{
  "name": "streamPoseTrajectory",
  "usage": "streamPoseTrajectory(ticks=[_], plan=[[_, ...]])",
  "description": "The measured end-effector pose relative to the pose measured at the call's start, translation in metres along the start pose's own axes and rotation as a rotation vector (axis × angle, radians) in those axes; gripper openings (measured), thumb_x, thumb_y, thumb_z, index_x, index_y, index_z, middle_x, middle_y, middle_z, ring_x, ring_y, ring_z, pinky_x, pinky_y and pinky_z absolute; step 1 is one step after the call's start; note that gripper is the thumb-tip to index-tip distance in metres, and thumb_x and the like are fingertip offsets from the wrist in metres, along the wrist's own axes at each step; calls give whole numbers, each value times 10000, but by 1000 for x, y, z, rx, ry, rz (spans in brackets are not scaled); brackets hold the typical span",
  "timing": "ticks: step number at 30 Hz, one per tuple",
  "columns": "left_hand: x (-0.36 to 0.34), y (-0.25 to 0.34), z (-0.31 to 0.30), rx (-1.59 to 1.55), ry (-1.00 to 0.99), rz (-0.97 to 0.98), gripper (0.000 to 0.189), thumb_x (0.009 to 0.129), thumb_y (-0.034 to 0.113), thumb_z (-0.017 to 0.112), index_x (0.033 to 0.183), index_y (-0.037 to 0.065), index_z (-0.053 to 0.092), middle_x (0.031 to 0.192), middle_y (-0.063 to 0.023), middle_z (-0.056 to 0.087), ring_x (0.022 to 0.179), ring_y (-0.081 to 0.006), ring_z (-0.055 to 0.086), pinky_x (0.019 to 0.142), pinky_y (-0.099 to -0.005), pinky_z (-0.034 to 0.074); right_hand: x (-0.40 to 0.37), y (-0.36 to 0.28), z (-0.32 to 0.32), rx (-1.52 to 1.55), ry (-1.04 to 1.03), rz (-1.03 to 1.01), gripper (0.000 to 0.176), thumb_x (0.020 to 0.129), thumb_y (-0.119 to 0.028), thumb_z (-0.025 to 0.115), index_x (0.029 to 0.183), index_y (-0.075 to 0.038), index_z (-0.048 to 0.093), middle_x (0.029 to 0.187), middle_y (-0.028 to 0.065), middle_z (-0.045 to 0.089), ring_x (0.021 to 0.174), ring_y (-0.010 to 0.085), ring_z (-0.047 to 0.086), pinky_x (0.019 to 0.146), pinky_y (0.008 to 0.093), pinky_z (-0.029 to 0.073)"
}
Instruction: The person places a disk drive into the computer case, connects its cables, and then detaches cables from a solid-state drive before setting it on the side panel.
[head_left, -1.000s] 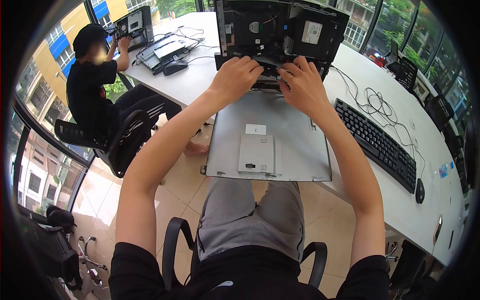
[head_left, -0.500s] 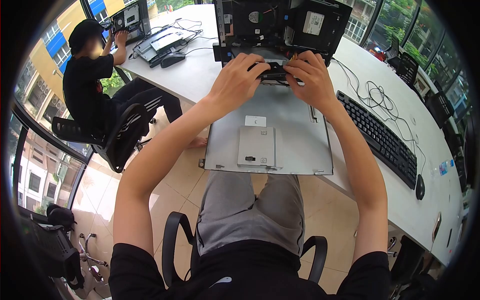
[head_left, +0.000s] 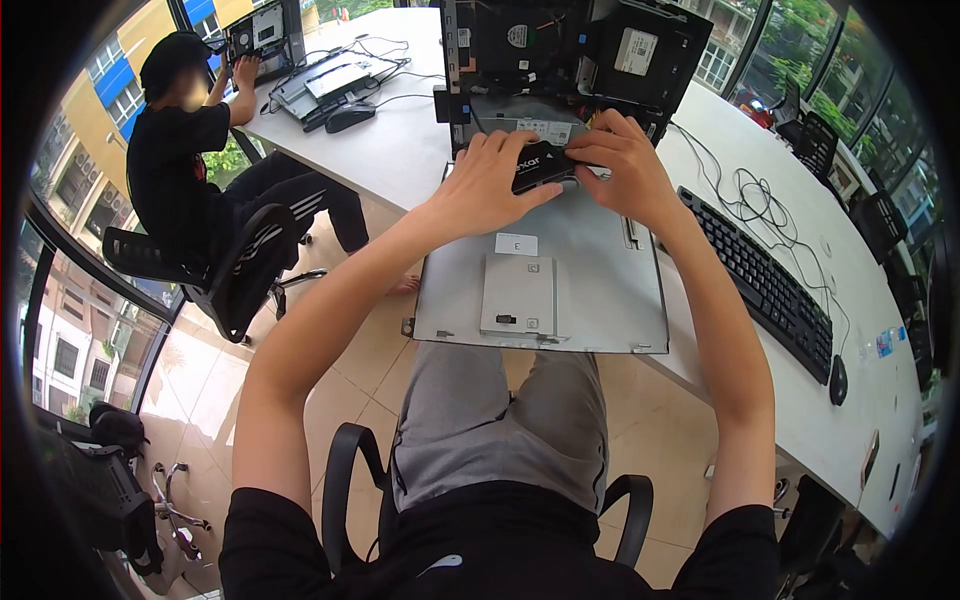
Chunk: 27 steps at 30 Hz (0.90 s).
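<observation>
Black drive held by both hands in front of an open computer case

At far left, a seated person works at the table; cables and a black mouse lie between that person and the open computer case. A strip of white tabletop separates this mouse from the case. The left hand is partly spread, thumb and fingers holding the black drive over the far part of the metal panel, just before the case. The panel's near edge juts past the table edge, above the lap. The right hand is narrow, pinching the drive's right end. Its forearm passes between panel and keyboard, close to both. Farther right lie a loose cable, a small mouse and a bottle; chairs and windows stand beyond.
</observation>
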<state>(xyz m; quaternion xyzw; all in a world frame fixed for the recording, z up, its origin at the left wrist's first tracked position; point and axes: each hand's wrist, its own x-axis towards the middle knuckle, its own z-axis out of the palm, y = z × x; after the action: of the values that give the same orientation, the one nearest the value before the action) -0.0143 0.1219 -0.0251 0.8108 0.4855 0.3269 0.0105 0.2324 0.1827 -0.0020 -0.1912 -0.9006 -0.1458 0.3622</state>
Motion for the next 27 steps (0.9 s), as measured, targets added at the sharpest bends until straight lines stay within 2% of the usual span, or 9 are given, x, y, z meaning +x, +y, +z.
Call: streamPoseTrajectory(ticks=[3,6,9,10,13,16,19,22,27], plan=[[-3,-9,5,-9,26,94,725,958,460,798,1466,18,529,1317,-198,576,1253,-387,540,1097,-470,448,6,-1,-15,125,-126,126,277,787,-39,849,1063,-41,831,1099,37,799,1085,240,622,924,359,527],[-4,-12,4,-1,73,182,710,961,425,801,1469,18,520,1358,-193,544,1248,-382,531,1096,-468,446,15,-2,-34,245,-97,305,247,868,-139,815,1096,-45,837,1130,65,806,1120,236,636,1023,385,534],[-4,-12,6,50,94,247,693,962,390,804,1471,17,517,1365,-189,531,1254,-372,515,1101,-473,442,19,7,-44,200,1,400,239,939,-194,782,1126,-56,838,1160,79,801,1145,241,643,1018,385,536],[-4,-12,7,55,92,269,696,959,379,806,1476,17,513,1369,-188,527,1255,-372,510,1102,-472,443,19,5,-47,267,-26,489,250,954,-204,775,1149,-61,836,1172,98,797,1162,260,651,1025,394,533],[-3,-11,8,71,86,327,710,943,344,819,1490,18,503,1378,-187,516,1259,-376,502,1106,-470,448,12,8,-39,224,-148,464,264,980,-194,773,1207,-66,818,1187,87,796,1143,232,632,992,400,517],[0,-9,10,72,77,353,736,917,301,841,1503,19,496,1379,-188,512,1266,-385,504,1115,-470,458,6,12,-21,270,-248,403,269,986,-182,766,1219,-55,811,1179,113,786,1178,266,628,1019,431,520],[2,-8,11,72,78,374,760,894,264,860,1513,22,492,1377,-189,511,1274,-389,514,1113,-471,476,4,13,-11,249,-374,453,253,988,-158,757,1206,-39,809,1171,117,775,1214,295,618,1056,448,511],[1,-9,12,71,72,387,775,883,242,870,1524,26,492,1380,-186,509,1280,-385,532,1092,-467,506,4,12,-8,173,-408,389,241,984,-154,761,1180,-22,810,1206,93,761,1202,294,591,1069,435,496],[-2,-12,18,42,59,392,790,872,235,881,1535,26,504,1389,-173,509,1285,-371,555,1046,-448,549,0,20,-2,239,-440,403,198,958,-170,792,1092,-28,824,1132,25,728,1145,270,536,1046,405,463]])
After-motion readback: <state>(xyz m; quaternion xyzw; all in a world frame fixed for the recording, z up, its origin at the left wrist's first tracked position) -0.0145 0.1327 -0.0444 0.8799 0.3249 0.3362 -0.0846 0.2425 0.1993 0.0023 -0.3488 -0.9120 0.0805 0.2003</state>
